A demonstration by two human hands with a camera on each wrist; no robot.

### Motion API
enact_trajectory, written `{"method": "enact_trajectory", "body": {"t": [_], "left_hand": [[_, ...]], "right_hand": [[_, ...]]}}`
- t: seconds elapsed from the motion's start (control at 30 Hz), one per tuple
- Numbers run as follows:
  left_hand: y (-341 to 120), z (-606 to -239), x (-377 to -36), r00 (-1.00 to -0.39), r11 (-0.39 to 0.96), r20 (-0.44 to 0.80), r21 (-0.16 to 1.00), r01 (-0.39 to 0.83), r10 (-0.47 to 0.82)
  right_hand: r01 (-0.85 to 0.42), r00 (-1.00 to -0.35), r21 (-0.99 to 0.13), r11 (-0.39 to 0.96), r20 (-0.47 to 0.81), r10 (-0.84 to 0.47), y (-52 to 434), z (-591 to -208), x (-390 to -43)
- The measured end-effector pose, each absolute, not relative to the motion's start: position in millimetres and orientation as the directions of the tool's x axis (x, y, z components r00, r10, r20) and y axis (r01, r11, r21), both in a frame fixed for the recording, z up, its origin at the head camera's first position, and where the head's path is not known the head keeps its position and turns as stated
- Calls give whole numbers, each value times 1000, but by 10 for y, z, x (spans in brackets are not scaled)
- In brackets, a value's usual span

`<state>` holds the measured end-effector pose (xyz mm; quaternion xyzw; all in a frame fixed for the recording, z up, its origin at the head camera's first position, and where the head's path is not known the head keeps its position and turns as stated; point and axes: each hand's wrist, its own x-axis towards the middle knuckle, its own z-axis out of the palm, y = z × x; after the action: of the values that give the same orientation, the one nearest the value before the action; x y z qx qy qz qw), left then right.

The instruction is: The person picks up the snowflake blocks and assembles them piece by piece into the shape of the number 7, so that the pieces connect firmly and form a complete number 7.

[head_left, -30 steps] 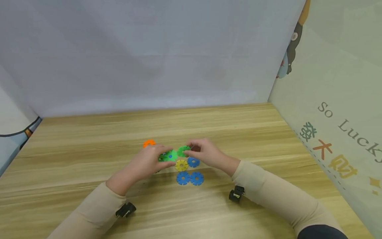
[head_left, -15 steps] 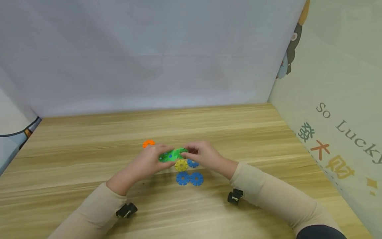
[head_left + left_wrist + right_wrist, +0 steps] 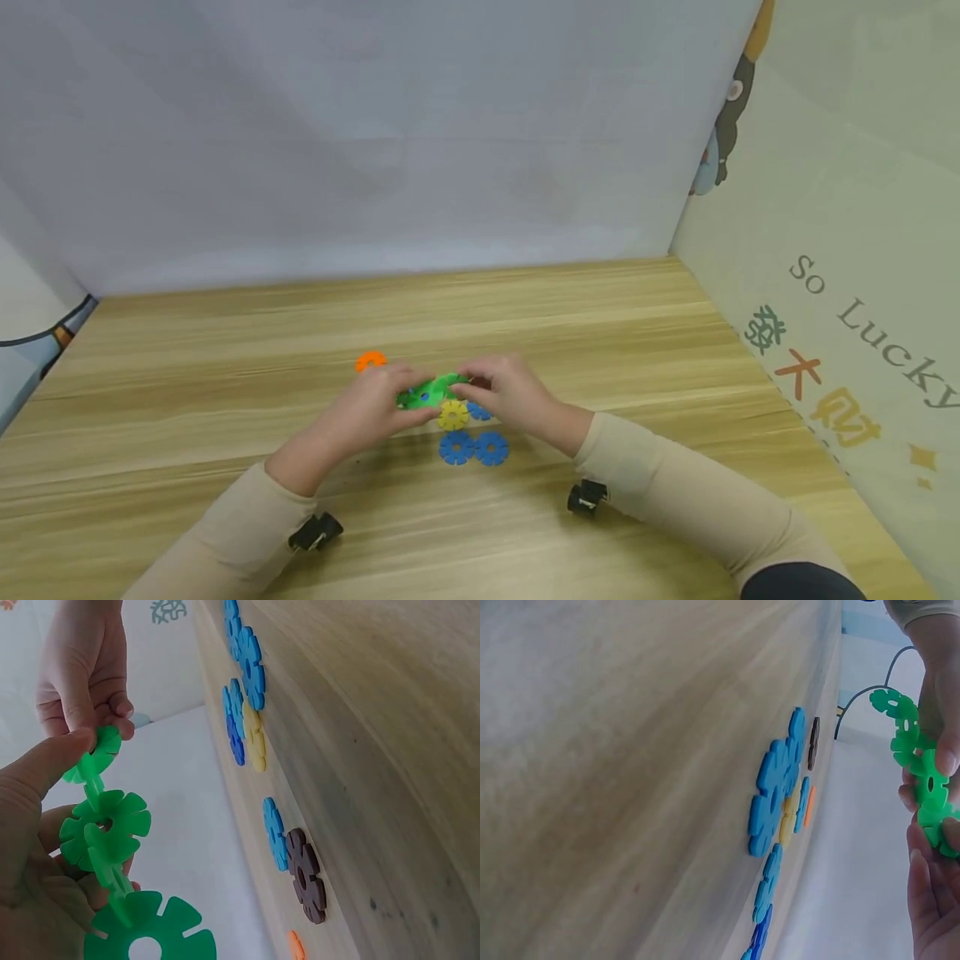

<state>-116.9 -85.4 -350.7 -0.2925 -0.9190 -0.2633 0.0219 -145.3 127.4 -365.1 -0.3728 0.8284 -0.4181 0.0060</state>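
Both hands, left hand (image 3: 367,412) and right hand (image 3: 510,392), pinched the green snowflake-disc chain (image 3: 105,832) mid-joining; next move likely needs slots aligned and pressed.

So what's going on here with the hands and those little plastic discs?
A person is working with notched plastic discs over a wooden table. The left hand holds a chain of green discs slotted together, and the right hand pinches the end disc of that chain. On the table below lie loose discs: a yellow disc, blue discs, and an orange disc off to the left.
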Motion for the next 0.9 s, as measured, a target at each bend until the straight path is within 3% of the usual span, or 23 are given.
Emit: {"method": "enact_trajectory", "body": {"t": [0.4, 0.67, 0.9], "left_hand": [[-871, -3592, -1188, -796, 650, 224, 475, 593, 562], [-924, -3586, -1248, -726, 589, 319, 431, 684, 609], [-945, -3538, -1253, -737, 606, 280, 430, 669, 616]], "right_hand": [[-597, -720, -720, 353, 288, -631, 1251, -3688, -1461], [-599, -729, -721, 348, 311, -610, 1206, -3633, -1471], [-603, -730, -717, 348, 321, -603, 1183, -3602, -1484]]}}
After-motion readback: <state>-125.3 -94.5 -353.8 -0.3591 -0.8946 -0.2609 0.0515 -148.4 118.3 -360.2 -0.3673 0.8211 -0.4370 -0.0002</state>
